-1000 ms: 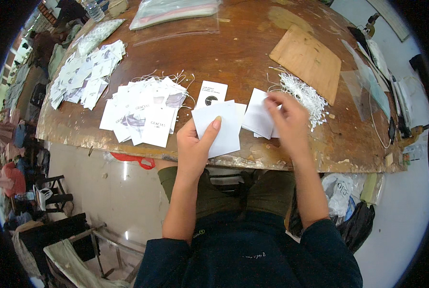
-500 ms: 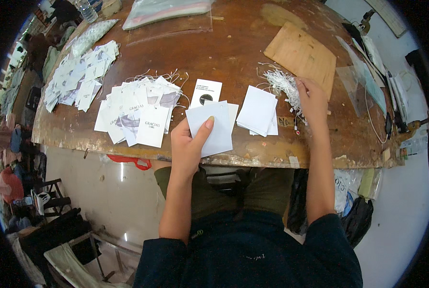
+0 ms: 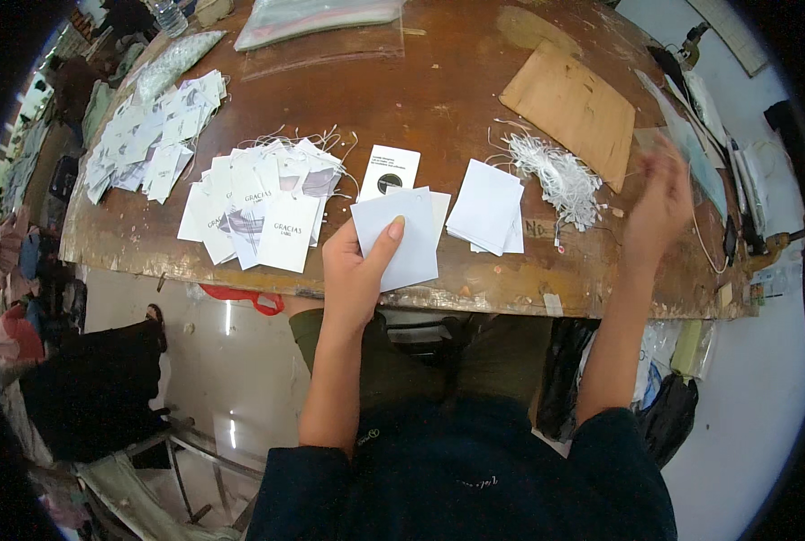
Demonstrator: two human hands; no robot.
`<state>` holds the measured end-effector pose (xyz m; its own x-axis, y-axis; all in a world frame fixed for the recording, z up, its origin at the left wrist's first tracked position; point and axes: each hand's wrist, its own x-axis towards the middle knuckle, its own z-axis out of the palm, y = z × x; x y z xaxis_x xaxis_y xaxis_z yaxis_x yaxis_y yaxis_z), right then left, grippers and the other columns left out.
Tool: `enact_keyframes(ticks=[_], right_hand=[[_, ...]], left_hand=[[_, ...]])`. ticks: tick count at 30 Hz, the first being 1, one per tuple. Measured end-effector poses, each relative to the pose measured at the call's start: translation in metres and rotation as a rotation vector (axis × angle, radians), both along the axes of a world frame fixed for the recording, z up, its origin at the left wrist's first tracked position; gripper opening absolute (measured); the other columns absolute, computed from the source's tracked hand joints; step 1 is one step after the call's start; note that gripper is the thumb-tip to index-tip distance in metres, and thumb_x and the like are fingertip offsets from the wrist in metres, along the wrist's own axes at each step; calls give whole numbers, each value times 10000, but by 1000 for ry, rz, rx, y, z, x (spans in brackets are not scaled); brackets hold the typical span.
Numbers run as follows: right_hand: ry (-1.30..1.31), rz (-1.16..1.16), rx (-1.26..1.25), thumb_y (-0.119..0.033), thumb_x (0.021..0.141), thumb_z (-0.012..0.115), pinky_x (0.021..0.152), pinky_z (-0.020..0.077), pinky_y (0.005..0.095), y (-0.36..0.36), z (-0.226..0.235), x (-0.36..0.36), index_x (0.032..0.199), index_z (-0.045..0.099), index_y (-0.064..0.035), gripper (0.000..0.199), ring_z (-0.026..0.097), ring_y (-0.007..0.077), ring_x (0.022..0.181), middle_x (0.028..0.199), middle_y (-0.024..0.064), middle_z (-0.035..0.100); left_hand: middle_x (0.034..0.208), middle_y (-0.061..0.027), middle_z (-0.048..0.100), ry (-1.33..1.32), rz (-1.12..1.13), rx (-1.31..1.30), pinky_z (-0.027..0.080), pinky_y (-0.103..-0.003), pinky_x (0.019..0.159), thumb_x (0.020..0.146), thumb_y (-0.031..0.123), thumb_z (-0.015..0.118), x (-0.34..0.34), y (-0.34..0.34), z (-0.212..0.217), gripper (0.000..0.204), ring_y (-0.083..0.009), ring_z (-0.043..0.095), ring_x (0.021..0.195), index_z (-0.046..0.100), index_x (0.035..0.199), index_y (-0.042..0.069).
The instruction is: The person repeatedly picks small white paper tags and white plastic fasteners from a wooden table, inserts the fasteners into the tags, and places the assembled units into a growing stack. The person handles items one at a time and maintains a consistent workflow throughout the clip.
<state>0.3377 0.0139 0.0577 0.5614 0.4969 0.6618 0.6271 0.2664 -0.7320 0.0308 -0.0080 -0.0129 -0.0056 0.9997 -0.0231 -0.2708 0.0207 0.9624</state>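
Observation:
My left hand (image 3: 356, 270) is closed round a few blank white hang tags (image 3: 402, 239), thumb on top, above the table's front edge. Behind them lies a white tag with a black round mark (image 3: 390, 171). To the right rests a small stack of blank tags (image 3: 484, 207). Beyond that is a tangled heap of white tag strings (image 3: 560, 180). My right hand (image 3: 662, 203) is raised to the right of the heap, smeared by motion; whether a string is in its fingers cannot be made out. Left of my left hand spreads a pile of strung, printed tags (image 3: 272, 203).
Another heap of tags (image 3: 155, 135) lies far left, by a filled clear plastic bag (image 3: 177, 65). Clear plastic sleeves (image 3: 317, 22) lie at the back. A thin wooden board (image 3: 574, 108) sits behind the strings. The wooden table (image 3: 402, 108) has a worn front edge.
My right hand has left the string heap and moved right, uncovering more of the strings. My left hand stays in place with the tags. At the lower left, a dark-clothed figure has come into view.

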Motion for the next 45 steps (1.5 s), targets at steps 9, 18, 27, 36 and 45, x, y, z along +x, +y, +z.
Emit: enact_keyframes(ticks=[9,18,27,36,45], right_hand=[[73,136,325,-52,975,535,891,490,294,-2,8,-7,1093,533,30,144,654,163,910,967,117,695],[279,322,276,-67,971,554,794,553,327,9,2,7,1035,557,30,116,654,197,836,936,107,634],[11,543,-352,-72,935,589,680,445,236,-36,-3,-98,913,626,-26,63,535,76,751,823,-9,590],[-153,752,-338,-84,933,561,632,463,401,-26,-33,-158,923,560,-1,83,587,336,708,800,158,574],[684,1006,-667,-98,946,606,589,430,238,-22,-28,-155,938,615,-20,78,529,63,669,734,-4,575]], left_hand=[[958,-85,691,12,47,30,515,-255,709,919,175,675,0,-2,-2,289,-105,635,817,657,1093,-55],[935,-79,689,-11,26,37,508,-247,684,923,174,669,2,-2,-1,283,-97,628,795,660,1091,-53],[917,-72,695,107,77,18,503,-242,683,915,157,677,6,-6,4,264,-95,627,791,672,1071,-55],[888,-67,692,147,89,109,487,-236,664,905,126,681,0,-14,9,226,-75,599,793,677,1036,-59],[995,-8,670,1041,421,965,460,-308,674,718,82,701,-4,-9,1,343,-208,606,805,729,1058,106]])
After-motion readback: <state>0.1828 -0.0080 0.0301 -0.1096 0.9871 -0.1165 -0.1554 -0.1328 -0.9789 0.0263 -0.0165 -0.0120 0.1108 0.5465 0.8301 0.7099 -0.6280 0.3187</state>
